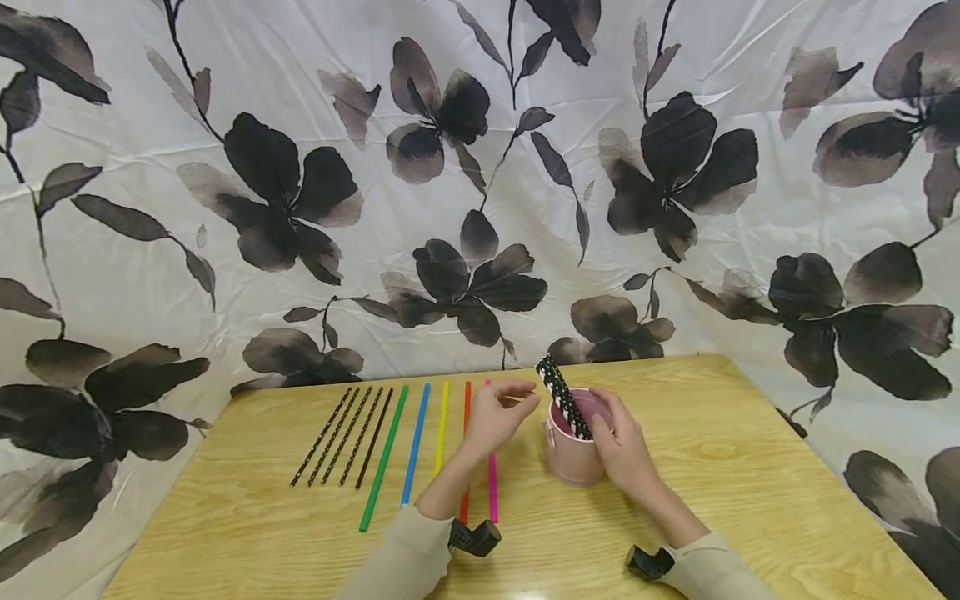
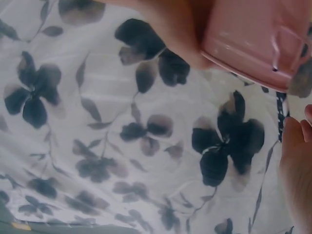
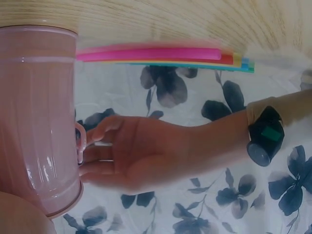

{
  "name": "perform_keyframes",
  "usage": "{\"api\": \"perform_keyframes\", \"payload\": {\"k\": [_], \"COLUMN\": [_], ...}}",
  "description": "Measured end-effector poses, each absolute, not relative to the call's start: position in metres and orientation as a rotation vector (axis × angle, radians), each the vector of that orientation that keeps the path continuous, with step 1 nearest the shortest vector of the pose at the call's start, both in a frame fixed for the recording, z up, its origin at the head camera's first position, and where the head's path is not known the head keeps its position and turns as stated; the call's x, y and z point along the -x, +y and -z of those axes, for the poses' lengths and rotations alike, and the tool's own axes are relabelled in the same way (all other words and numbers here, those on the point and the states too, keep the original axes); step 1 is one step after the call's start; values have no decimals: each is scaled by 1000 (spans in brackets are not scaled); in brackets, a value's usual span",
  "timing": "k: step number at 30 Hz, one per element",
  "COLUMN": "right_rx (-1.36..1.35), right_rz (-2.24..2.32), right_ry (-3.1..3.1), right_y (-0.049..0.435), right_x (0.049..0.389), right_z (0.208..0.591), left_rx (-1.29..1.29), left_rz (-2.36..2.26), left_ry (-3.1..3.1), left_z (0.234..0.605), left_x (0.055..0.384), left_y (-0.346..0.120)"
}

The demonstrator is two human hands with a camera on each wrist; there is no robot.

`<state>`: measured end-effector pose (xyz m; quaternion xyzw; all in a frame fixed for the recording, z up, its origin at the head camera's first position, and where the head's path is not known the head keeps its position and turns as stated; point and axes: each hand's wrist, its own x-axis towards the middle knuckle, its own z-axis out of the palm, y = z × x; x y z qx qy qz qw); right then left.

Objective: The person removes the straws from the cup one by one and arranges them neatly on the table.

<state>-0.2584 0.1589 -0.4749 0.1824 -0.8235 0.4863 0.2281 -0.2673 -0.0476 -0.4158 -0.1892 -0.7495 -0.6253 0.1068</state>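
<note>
"Pink bucket (image 1: 573, 461)! Where is it?"

"Low in the picture, a bit right of the middle, standing on the wooden desk (image 1: 750, 500)."

"What's poking out?"

"A bunch of black-and-white straws (image 1: 562, 396). It's tipped. The top points to the upper left of the picture. The low end goes down to the lower right, into the bucket."

"What are the hands doing?"

"The right hand (image 1: 622, 446) holds the bucket by its right side. The left hand (image 1: 501, 412) is loose, its fingers a little bent, and I see nothing in it."

"Which hand is closer to the bunch?"

"Both are close. The right one is near the low end. The left one is just beside the upper part. I can't tell if it touches. I think the lean matters most: it goes toward the left hand."

"Any other straws?"

"Yes, in a row: five dark straws (image 1: 346, 435) at lower left, then a green straw (image 1: 384, 458) and more bright ones."
</note>
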Motion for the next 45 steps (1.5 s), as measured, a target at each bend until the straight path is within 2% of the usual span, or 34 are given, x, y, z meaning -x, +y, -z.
{"api": "perform_keyframes", "payload": {"k": [8, 15, 26, 36, 45], "right_rx": [-530, -522, -531, -523, -525], "right_rz": [-1338, -1381, -1379, -1319, -1321], "right_ry": [-2221, -2173, -2182, -2240, -2228], "right_y": [152, 145, 145, 160, 159], "right_x": [246, 235, 235, 258, 260], "right_z": [465, 444, 445, 473, 473], "left_rx": [369, 268, 152, 305, 517], "left_rz": [1897, 1920, 1977, 2064, 1936], "left_ry": [-2108, -2080, -2040, -1828, -1573], "left_z": [446, 440, 429, 381, 310], "left_x": [287, 294, 288, 283, 262], "left_y": [-24, -10, -10, -39, -104]}}
